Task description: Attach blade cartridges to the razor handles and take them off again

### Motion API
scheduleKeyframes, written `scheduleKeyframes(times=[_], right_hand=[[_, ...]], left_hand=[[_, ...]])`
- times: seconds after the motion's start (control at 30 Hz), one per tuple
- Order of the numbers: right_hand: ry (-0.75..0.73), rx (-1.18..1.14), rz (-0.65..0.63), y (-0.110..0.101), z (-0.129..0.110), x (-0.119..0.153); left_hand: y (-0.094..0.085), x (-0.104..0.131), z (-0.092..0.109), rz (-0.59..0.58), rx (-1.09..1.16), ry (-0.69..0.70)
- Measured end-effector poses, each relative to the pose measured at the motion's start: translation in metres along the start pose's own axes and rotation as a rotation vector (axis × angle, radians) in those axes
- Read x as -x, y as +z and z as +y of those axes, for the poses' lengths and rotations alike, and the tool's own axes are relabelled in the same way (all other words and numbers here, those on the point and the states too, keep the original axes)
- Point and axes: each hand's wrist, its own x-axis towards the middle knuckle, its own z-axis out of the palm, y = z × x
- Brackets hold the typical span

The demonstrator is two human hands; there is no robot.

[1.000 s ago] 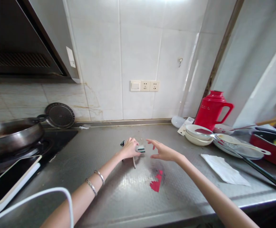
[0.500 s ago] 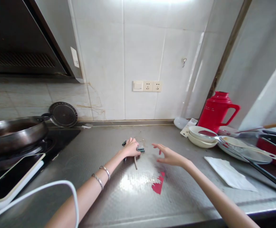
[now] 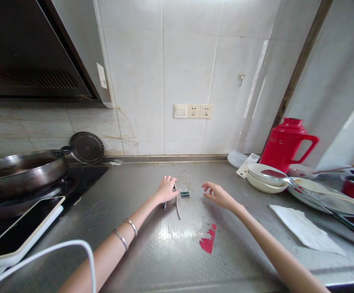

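My left hand point(image 3: 166, 190), with two bracelets at its wrist, is low over the metal counter point(image 3: 152, 252). Its fingers curl around something mostly covered by the hand. A thin grey cord point(image 3: 177, 208) runs out between thumb and fingers toward me, and a small dark end point(image 3: 164, 205) pokes out beneath the palm. Just right of the thumb lie small dark green pieces point(image 3: 184, 194), too small to name. Across from them my right hand point(image 3: 218, 194) hovers, fingers loosely bent and apart, holding nothing. Nearer me, a torn red patch point(image 3: 208, 240) is on the counter.
On the left are a pan point(image 3: 24, 169) on the stove, a phone-like device point(image 3: 21, 232) and a white cable point(image 3: 73, 243). At right stand a red thermos point(image 3: 283, 144), stacked bowls point(image 3: 265, 183), plates with utensils and a white tissue point(image 3: 305, 230). Sockets point(image 3: 193, 111) sit on the wall.
The view has shifted slightly left. My left hand has drawn a little away from the dark green pieces, which show more fully. My right hand's fingers are more bent.
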Motion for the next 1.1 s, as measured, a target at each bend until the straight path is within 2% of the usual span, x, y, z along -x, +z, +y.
scheduleKeyframes(times=[0.07,0.13,0.27,0.37,0.47,0.6,0.8,0.93,1.1], right_hand=[[0.123,0.106,0.008,0.001,0.005,-0.009],[0.209,0.233,0.005,0.003,0.009,-0.017],[0.282,0.433,-0.026,0.009,0.011,-0.032],[0.285,0.502,-0.058,0.015,0.011,-0.041],[0.275,0.523,-0.072,0.024,0.010,-0.045],[0.281,0.530,-0.025,0.034,0.009,-0.043],[0.300,0.521,0.006,0.036,0.009,-0.040],[0.298,0.511,0.016,0.035,0.009,-0.041],[0.298,0.503,0.015,0.035,0.009,-0.040]], left_hand=[[-0.007,0.004,-0.016,0.096,0.037,-0.063],[-0.014,0.010,-0.035,0.134,0.061,-0.168],[-0.023,0.025,-0.073,0.084,0.023,-0.432],[-0.024,0.038,-0.089,0.083,-0.016,-0.509],[-0.022,0.047,-0.095,0.077,-0.038,-0.554],[-0.021,0.051,-0.091,0.018,-0.107,-0.555],[-0.030,0.049,-0.075,-0.057,-0.171,-0.565],[-0.034,0.043,-0.048,-0.072,-0.157,-0.549],[-0.029,0.036,-0.009,-0.212,-0.108,-0.479]])
